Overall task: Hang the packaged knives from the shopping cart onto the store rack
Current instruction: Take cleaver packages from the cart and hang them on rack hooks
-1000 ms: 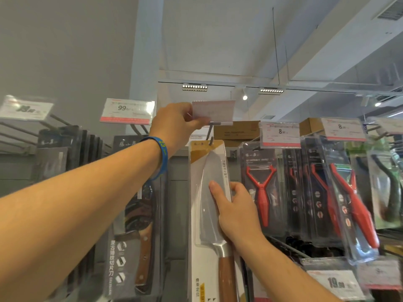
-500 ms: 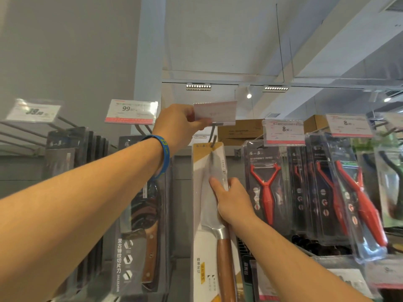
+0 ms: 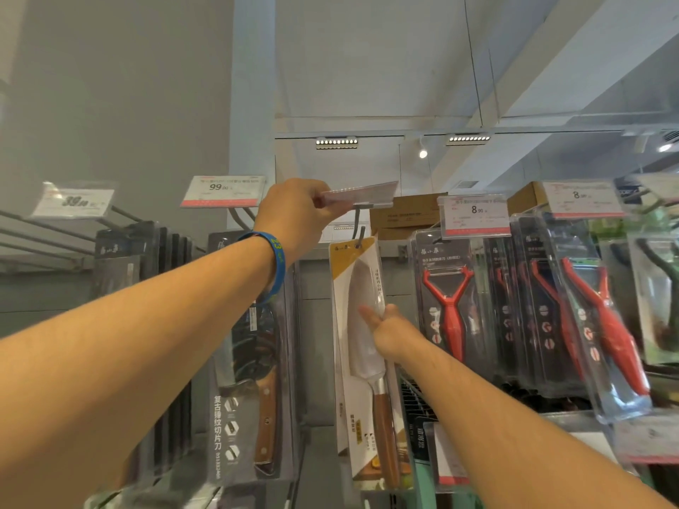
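Broadly, the store rack [image 3: 316, 343] fills the lower half of the view. A row of dark boxed cleavers [image 3: 253, 361] hangs on the left and red peelers [image 3: 452, 314] on the right. Between them hangs the packaged knife [image 3: 352, 288], a white and yellow card with the blade up and the wooden handle down.

The right hand [image 3: 391, 336] pinches the pack at its right edge, thumb flat across the clear front; the fingers behind the card are hidden. Up and to the left, the left hand [image 3: 294, 211], with a blue wristband [image 3: 277, 266], grips the price tag [image 3: 362, 192] between thumb and curled fingers and tilts it up, clear of the peg.

Under the tag, the hook [image 3: 362, 235] meets the top of the card at its hang hole. Whether the tip has gone fully through is hard to tell.

The step in hand looks like threading the hole. It would go best with the tag held high, the card square to the peg, and a straight push toward the far wall. The right hand should let go only once the peg carries the weight, and the tag can drop last.
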A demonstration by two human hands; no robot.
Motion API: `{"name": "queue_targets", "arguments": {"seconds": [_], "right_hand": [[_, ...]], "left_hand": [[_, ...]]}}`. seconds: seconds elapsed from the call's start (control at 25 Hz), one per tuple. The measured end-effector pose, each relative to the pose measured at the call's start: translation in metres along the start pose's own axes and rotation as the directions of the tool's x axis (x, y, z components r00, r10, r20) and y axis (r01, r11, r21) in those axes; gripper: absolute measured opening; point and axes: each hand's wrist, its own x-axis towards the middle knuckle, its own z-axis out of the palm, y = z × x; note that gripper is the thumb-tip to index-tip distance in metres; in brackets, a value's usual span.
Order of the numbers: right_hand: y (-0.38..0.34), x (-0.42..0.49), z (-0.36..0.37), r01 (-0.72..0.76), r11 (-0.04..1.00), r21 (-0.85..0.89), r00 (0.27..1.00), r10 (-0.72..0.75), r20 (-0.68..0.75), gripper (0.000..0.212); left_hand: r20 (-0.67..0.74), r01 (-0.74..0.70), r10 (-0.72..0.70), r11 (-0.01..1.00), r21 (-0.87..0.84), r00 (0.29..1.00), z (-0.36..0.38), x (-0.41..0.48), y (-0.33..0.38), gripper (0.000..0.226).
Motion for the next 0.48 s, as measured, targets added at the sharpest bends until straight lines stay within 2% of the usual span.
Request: {"name": "queue_targets", "arguments": {"seconds": [0.08,0.2,0.24,0.32,0.4,0.48], "right_hand": [[0.004,-0.004,-0.003,0.007,0.995,-0.104,1.0,-0.01,-0.022,0.064],[0.017,-0.018,-0.009,0.077,0.956,-0.284,0.987,-0.114,-0.116,0.058],[0.02,-0.024,-0.011,0.098,0.946,-0.31,0.978,-0.15,-0.147,0.057],[0.023,-0.036,-0.014,0.177,0.933,-0.313,0.948,-0.247,-0.202,0.051],[0.022,-0.053,-0.019,0.281,0.937,-0.208,0.917,-0.326,-0.232,0.035],[0.025,-0.08,-0.024,0.359,0.928,0.099,0.919,-0.334,-0.208,0.02]], "left_hand": [[0.008,-0.01,0.01,1.0,0.014,1.0,-0.001,-0.002,0.0,0.033],[-0.028,-0.02,0.018,0.997,-0.075,0.999,0.004,-0.018,-0.009,0.031],[-0.054,-0.063,0.061,0.997,-0.036,0.997,0.008,-0.027,-0.015,0.034],[-0.101,-0.158,0.176,0.974,0.161,0.979,0.018,-0.048,-0.024,0.035],[-0.122,-0.183,0.22,0.948,0.259,0.968,0.021,-0.069,-0.026,0.034],[-0.145,-0.145,0.174,0.97,0.194,0.974,0.024,-0.096,-0.027,0.031]]}}
